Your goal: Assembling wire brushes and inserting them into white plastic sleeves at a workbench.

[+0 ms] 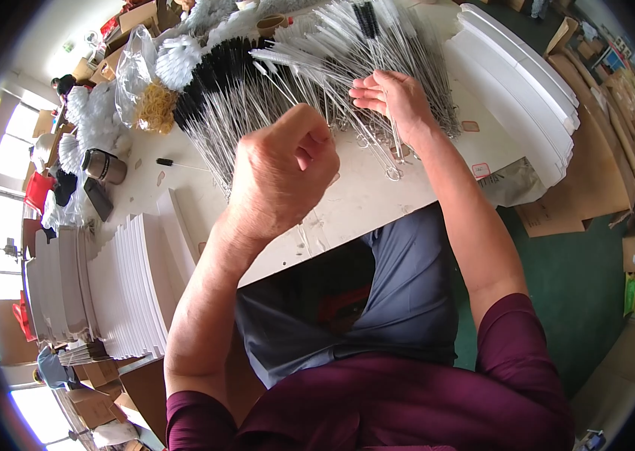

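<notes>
My left hand (285, 171) is closed in a fist above the near part of the white table (377, 188). What it holds, if anything, is hidden by the fingers; thin wires show just above and below it. My right hand (402, 109) has its fingers stretched out to the left, over the wire handles of a large pile of white-bristled tube brushes (325, 64). Looped wire ends (393, 173) stick out below it. To the left lies a heap of black-bristled tube brushes (220, 75), handles toward me.
White folded cartons (133, 278) stand at left, and long white card sheets (517, 98) lie at right. A single black brush (165, 161), a steel flask (104, 166) and tan rubber bands (156, 107) are on the left. Brown cardboard (580, 180) leans beyond the right edge.
</notes>
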Motion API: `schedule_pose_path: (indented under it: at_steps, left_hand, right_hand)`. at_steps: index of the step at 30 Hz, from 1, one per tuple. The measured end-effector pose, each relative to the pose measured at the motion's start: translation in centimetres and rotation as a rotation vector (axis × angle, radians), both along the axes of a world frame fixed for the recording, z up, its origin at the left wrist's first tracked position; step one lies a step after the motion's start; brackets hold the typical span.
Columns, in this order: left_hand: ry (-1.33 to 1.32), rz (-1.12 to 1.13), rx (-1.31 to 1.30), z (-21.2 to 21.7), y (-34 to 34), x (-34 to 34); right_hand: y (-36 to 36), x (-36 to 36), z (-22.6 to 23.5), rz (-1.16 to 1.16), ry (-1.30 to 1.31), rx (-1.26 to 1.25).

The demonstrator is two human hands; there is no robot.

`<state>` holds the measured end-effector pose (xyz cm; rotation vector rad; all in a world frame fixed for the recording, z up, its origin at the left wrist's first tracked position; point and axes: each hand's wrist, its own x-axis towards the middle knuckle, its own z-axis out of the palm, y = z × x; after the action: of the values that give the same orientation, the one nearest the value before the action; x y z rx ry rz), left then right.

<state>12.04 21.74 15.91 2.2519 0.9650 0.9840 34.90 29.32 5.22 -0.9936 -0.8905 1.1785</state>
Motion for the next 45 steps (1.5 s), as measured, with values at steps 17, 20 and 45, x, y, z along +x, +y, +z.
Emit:
schedule_pose_path:
  at_steps: [17,20,45]
  left_hand:
    - [-0.32,0.072,-0.072,5.6,-0.4,-4.3]
    - [-0.348,0.093,-0.067,6.9,-1.1,-5.3]
    - [-0.525,-0.025,-0.147,10.7,-7.2,-12.3]
  right_hand:
    - [0.7,-0.5,-1.1,-0.047,-0.026,0.007]
    - [0.8,-0.8,-1.0,-0.11,0.001,0.034]
    - [-2.2,-3.5,1.6,-0.024,-0.2,0.052]
